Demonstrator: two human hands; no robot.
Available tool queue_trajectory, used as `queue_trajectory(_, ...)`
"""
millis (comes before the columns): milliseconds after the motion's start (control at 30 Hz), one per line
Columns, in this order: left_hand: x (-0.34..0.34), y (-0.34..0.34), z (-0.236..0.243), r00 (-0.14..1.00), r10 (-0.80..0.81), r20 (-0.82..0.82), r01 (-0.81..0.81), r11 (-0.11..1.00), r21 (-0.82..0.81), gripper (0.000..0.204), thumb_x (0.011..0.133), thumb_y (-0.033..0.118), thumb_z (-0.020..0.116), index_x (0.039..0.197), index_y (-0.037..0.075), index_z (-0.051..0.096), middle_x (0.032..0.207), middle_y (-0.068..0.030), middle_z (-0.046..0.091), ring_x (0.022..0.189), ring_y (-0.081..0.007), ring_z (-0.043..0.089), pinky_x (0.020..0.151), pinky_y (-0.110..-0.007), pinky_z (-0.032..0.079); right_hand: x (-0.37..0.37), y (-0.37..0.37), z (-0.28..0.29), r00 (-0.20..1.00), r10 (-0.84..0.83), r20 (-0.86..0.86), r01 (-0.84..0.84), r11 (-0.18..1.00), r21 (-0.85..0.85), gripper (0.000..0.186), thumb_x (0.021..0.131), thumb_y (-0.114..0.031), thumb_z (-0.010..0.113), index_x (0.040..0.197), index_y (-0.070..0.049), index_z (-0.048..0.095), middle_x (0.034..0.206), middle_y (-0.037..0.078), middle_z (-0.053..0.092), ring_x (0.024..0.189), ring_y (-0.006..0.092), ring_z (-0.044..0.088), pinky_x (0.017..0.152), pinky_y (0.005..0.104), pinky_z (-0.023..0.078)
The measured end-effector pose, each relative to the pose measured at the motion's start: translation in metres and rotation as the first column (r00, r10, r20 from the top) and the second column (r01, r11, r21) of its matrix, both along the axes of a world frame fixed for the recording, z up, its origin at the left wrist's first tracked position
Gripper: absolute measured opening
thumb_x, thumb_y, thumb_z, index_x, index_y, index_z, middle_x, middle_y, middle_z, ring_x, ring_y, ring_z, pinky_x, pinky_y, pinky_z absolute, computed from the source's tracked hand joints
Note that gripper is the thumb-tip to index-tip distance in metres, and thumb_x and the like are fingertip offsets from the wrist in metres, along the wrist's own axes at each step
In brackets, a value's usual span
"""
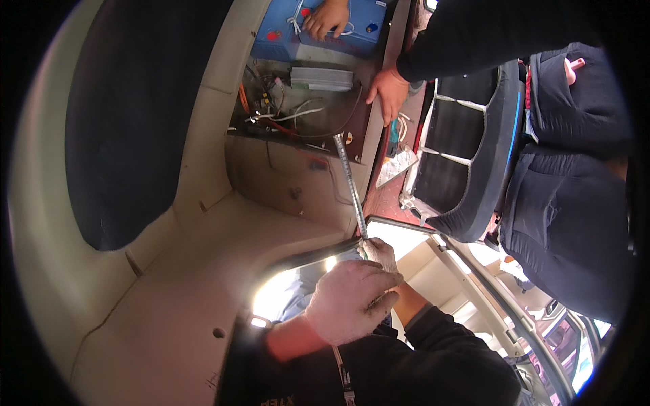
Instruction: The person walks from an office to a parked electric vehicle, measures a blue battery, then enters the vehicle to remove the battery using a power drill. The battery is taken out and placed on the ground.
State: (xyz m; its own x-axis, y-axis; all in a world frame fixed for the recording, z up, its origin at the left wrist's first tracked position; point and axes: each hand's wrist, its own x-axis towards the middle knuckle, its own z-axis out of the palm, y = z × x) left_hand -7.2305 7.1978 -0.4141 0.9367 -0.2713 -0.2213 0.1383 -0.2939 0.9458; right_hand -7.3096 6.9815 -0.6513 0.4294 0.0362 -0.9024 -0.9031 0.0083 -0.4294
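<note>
A long thin metal rod (349,183) runs from my hands up to an open compartment (298,115) full of wires. My left hand (349,301), in a pale glove, is closed around the rod's near end. Just above and partly behind it, my right hand (380,252), also gloved, grips the same rod. The rod's far tip sits at the compartment's lower edge, near red and white wires (291,118). How it meets the compartment I cannot tell.
Another person's hand (327,17) rests on a blue box (365,34) at the top, and their other hand (389,91) holds the compartment's edge. A silver box (321,78) lies inside. Beige vehicle trim (183,271) curves left; a black seat (467,155) stands to the right.
</note>
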Motion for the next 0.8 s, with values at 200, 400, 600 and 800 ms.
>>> queue_trajectory(200,-0.009,-0.008,0.001,0.991,-0.131,-0.024,0.131,0.991,0.027,0.021,0.090,0.018,0.071,0.107,0.006,0.075,0.094,-0.0141,0.074,0.091,-0.0365,0.071,0.082,-0.047,0.056,-0.053,-0.019,-0.002,0.905,-0.382,-0.186,0.425,0.838,0.343,0.020,0.104,-0.022,0.066,0.103,-0.002,0.071,0.091,0.004,0.071,0.082,0.0150,0.067,0.075,0.0299,0.055)
queue_trajectory(400,-0.015,-0.011,0.001,0.984,-0.151,-0.090,0.156,0.987,0.049,0.024,0.091,0.020,0.071,0.110,0.008,0.076,0.096,-0.0136,0.075,0.094,-0.0366,0.071,0.085,-0.048,0.056,-0.076,-0.031,-0.007,0.969,-0.245,-0.036,0.248,0.957,0.154,0.023,0.105,-0.026,0.063,0.103,-0.004,0.072,0.090,0.005,0.072,0.080,0.0174,0.067,0.077,0.0362,0.056)
queue_trajectory(600,-0.017,-0.009,-0.002,0.983,-0.158,-0.091,0.166,0.982,0.090,0.024,0.092,0.025,0.069,0.108,0.008,0.075,0.094,-0.0142,0.074,0.092,-0.0362,0.071,0.084,-0.048,0.055,0.056,-0.003,0.028,0.564,0.795,0.224,-0.371,0.486,-0.791,0.027,0.101,-0.026,0.058,0.089,-0.005,0.069,0.086,0.023,0.069,0.085,0.0466,0.069,0.076,0.0561,0.055)
queue_trajectory(800,-0.010,-0.004,-0.005,0.979,-0.161,-0.126,0.173,0.981,0.088,0.023,0.092,0.025,0.069,0.108,0.008,0.075,0.092,-0.0126,0.072,0.092,-0.0346,0.070,0.082,-0.048,0.056,0.242,0.088,0.055,0.100,0.991,-0.095,-0.334,-0.056,-0.941,0.020,0.086,-0.026,0.069,0.091,-0.009,0.078,0.092,0.017,0.077,0.089,0.0351,0.076,0.078,0.0507,0.059)
